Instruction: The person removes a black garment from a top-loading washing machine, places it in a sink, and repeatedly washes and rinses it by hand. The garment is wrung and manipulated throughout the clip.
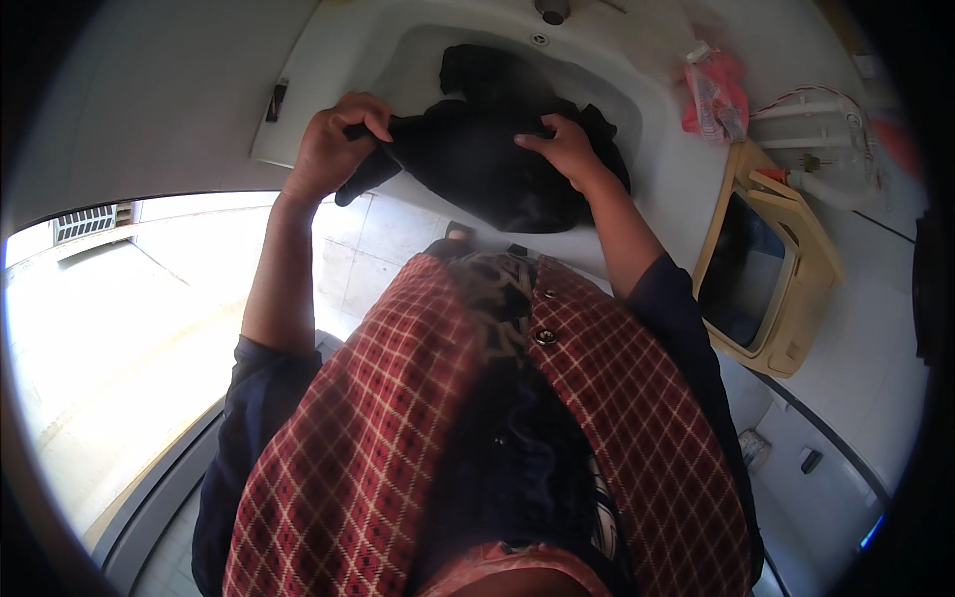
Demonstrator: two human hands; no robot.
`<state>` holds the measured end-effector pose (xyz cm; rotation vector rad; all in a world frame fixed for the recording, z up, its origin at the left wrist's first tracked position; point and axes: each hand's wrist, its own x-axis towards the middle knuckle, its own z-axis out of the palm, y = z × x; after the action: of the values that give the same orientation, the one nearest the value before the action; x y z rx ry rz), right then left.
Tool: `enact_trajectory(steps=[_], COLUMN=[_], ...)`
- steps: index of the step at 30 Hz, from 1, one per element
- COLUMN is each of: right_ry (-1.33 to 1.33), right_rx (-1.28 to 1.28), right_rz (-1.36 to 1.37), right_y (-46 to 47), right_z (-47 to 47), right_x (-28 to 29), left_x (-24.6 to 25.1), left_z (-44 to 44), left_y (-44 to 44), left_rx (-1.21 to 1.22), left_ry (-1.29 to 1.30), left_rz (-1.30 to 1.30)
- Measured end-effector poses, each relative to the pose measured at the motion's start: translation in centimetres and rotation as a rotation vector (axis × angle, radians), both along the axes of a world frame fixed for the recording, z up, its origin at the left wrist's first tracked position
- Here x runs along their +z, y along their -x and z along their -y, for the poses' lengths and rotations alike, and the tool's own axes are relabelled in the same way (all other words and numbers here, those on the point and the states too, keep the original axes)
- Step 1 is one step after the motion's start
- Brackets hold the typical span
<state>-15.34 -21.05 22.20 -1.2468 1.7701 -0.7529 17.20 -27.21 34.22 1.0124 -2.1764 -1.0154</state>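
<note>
A black cloth garment (492, 164) lies bunched over the front edge of a white bathtub (664, 97), and part of it rests inside the basin. At the garment's left side, my left hand (339, 134) pinches its edge between thumb and fingers, and a narrow piece hangs below that hand. My right hand (563, 149) grips the cloth near its right side, thumb and forefinger showing; the other fingers are hidden. Above the garment, the drain or overflow fitting (540, 39) shows in the white wall of the basin.
A pink plastic package (716, 97) rests on the right rim. Right of it stands a beige-framed appliance or cabinet door (791, 298) with a dark pane, near clear tubing (828, 186). A small dark object (277, 101) sits at the left rim. Pale floor tiles (358, 246) lie below.
</note>
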Motion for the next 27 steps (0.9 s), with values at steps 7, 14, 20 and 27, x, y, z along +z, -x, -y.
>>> enact_trajectory(steps=[7,14,20,27], right_ry=[0.495,0.844,0.802,0.559], right_rx=[-0.194,-0.089,0.021,0.178], right_rz=[0.049,0.109,0.614,0.169], right_y=[1.6,-2.2,-1.7,1.1], right_z=[-1.6,-2.0,-1.2,-2.4], right_x=[9.1,18.0,18.7,13.7], left_x=[0.4,4.7,7.9,10.4], left_z=[1.3,-0.4,-0.3,0.7], left_y=[0.6,10.0,13.2,11.5], left_rx=[0.137,-0.113,-0.148,0.009], left_ry=[0.050,0.270,0.089,0.054], left_rz=[0.199,-0.010,0.133,-0.196])
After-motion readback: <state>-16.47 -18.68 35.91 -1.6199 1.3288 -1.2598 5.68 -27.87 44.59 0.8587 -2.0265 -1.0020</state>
